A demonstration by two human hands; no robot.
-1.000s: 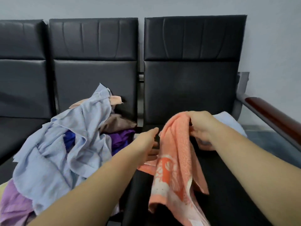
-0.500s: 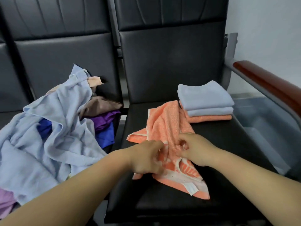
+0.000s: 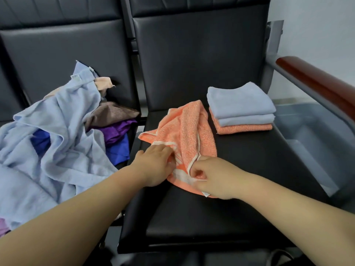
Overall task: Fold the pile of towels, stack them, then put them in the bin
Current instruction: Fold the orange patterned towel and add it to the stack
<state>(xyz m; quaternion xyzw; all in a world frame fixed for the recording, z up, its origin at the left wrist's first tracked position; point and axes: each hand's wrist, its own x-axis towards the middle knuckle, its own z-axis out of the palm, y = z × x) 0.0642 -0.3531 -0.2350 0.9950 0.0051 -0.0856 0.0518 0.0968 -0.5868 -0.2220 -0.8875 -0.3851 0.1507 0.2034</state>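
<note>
A crumpled orange towel [image 3: 189, 131] lies on the black seat [image 3: 221, 214] of the right-hand chair. My left hand [image 3: 155, 166] grips its near left part, fingers curled into the cloth. My right hand [image 3: 211, 177] pinches its near edge beside the white border and label. Behind the orange towel, at the seat's back right, stands a folded stack [image 3: 240, 108]: two light blue towels over an orange one. On the left seat sits the unfolded pile [image 3: 57, 135], a large light blue cloth over brown, purple and dark blue ones.
A grey plastic bin [image 3: 315, 139] stands on the floor right of the chair, under a wood-topped armrest [image 3: 317, 83]. The black chair backs [image 3: 192, 54] rise behind the seats. A pale wall [image 3: 317, 25] fills the upper right.
The orange towel came down from the air onto the seat. Both hands moved to its near end and took hold there; in the last half second they shifted only slightly.
</note>
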